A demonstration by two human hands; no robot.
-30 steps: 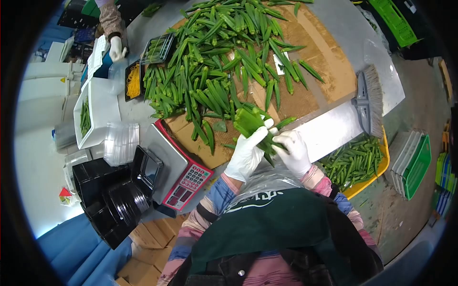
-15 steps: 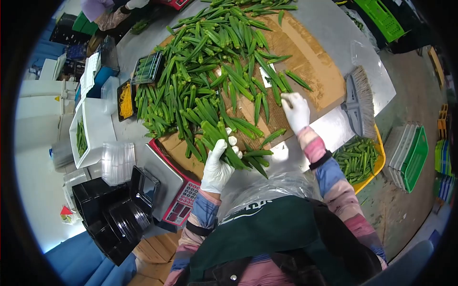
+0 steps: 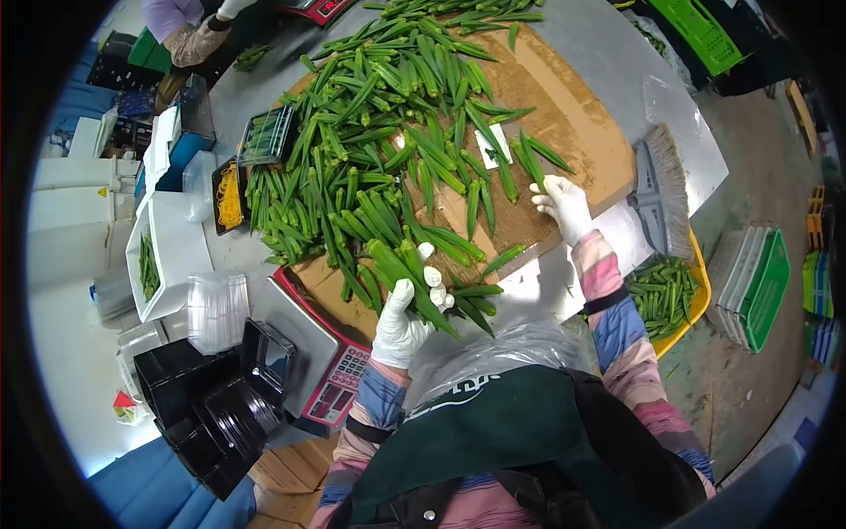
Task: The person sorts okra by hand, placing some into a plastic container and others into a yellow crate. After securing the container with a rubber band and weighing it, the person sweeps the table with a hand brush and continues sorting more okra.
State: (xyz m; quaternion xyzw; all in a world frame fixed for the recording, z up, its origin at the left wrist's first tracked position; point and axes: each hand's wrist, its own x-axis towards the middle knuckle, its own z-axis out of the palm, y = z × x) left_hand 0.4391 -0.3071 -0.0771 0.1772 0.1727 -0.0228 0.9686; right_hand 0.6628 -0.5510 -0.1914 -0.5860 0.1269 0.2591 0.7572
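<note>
White gloves cover both hands. My left hand [image 3: 402, 328] is wrapped round a bunch of okra [image 3: 401, 271] at the near edge of the cardboard. My right hand [image 3: 562, 207], to the right, pinches the lower end of an okra pod [image 3: 530, 163] between thumb and finger. A large heap of green okra [image 3: 352, 132] covers the left and far parts of the brown cardboard [image 3: 573, 106]. A small white label [image 3: 492, 145] lies on the cardboard beside the pods, and one loose pod [image 3: 503, 263] lies between my hands.
A red and grey scale [image 3: 330, 375] and black trays [image 3: 225, 406] stand at left. Beyond are a white bin [image 3: 172, 256] and a tray of yellow bands [image 3: 231, 196]. At right are a brush [image 3: 663, 189] and a yellow crate of okra [image 3: 701, 291]. Another person's arm [image 3: 194, 40] shows top left.
My right hand has moved slightly right and nearer me, and the pod at its fingertips has shifted right. My left hand still holds its bunch.
</note>
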